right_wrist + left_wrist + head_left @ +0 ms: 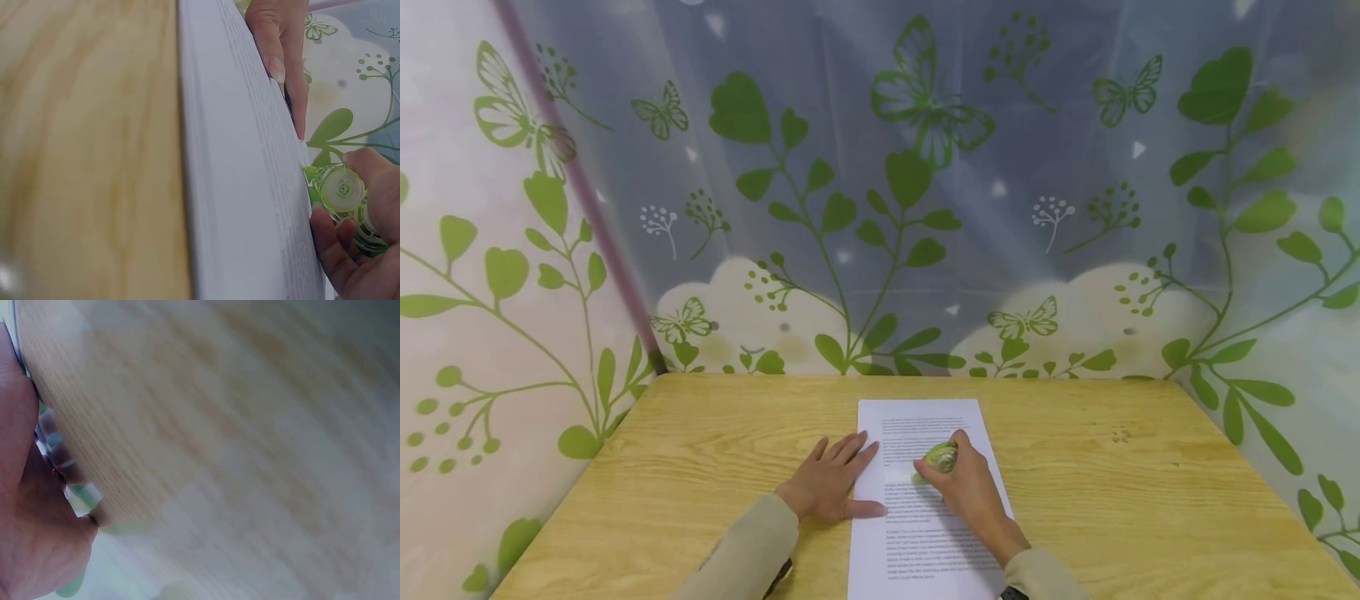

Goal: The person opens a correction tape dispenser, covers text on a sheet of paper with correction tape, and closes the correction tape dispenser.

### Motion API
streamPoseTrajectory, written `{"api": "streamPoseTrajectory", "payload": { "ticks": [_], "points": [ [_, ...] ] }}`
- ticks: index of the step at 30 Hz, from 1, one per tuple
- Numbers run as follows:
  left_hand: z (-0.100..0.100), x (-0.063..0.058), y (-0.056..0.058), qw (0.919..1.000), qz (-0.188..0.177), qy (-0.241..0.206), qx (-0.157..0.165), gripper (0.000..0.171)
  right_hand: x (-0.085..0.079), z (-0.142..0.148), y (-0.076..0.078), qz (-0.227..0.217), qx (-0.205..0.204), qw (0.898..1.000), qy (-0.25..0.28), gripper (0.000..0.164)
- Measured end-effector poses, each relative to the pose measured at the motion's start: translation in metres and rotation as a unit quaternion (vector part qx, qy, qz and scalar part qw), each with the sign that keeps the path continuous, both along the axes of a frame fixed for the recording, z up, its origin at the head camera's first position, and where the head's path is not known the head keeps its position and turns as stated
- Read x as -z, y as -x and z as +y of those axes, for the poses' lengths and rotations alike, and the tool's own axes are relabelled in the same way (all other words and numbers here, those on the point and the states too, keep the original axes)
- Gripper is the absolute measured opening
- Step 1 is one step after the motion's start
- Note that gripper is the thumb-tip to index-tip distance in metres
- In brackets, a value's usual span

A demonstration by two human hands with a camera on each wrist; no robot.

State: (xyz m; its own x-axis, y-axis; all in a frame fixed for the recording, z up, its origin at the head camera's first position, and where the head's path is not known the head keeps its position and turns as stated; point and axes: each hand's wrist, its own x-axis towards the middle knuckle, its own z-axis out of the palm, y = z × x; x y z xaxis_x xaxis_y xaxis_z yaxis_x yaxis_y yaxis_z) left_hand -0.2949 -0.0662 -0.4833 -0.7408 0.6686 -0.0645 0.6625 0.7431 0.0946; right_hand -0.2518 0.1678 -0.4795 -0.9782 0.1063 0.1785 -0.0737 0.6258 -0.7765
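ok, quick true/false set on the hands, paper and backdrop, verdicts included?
1. The right hand holds a green correction tape dispenser. True.
2. The left hand is clenched in a fist. False: its fingers are spread, touching the paper's left edge.
3. The printed paper lies on a wood-grain table. True.
4. The curtain behind the table is plain. False: it bears green leaves and butterflies.

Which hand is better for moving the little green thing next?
Probably the right hand: it holds the green gadget over the paper, while the left hand rests spread across the paper's left edge.
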Motion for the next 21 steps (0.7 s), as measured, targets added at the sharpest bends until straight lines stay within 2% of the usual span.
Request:
{"api": "streamPoseTrajectory", "payload": {
  "ticks": [10, 21],
  "points": [
    [0.000, 0.006, 0.004, 0.9999, 0.012, -0.003, -0.004, 0.099, -0.001, 0.003, -0.001, 0.009, -0.003, 1.000, -0.003, 0.044],
    [0.002, -0.006, -0.003, 0.9999, -0.009, 0.003, -0.005, 0.095, 0.000, 0.010, -0.002, 0.000, 0.004, 1.000, -0.003, 0.044]
  ]
}}
